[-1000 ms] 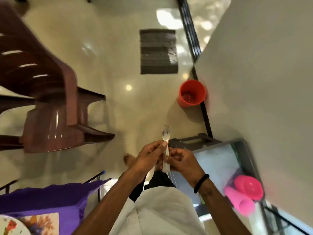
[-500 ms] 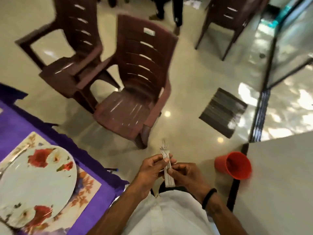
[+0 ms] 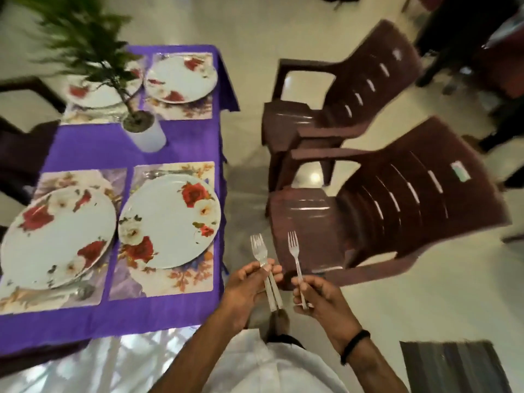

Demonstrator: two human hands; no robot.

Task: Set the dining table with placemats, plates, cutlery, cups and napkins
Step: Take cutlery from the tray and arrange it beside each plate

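Left hand [image 3: 244, 290] grip clamped on stacked forks [image 3: 265, 275], right hand [image 3: 319, 296] grip pinching single fork [image 3: 296, 265]; both held tines up beside worktop [image 3: 158, 313] edge, near floral plate [image 3: 169, 224] on placemat [image 3: 195, 279].

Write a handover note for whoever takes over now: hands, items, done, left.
Left hand grips two forks, tines up. Right hand pinches one fork, tines up. Both are off the table's near right corner.
Table: four placemats, each with a plate; the nearest plate is by the left hand. Some cutlery lies beyond that plate and in front of the plate to its left, blurred.
Done: placemats, plates, some cutlery.
Left: lay these forks; no cups or napkins in view.
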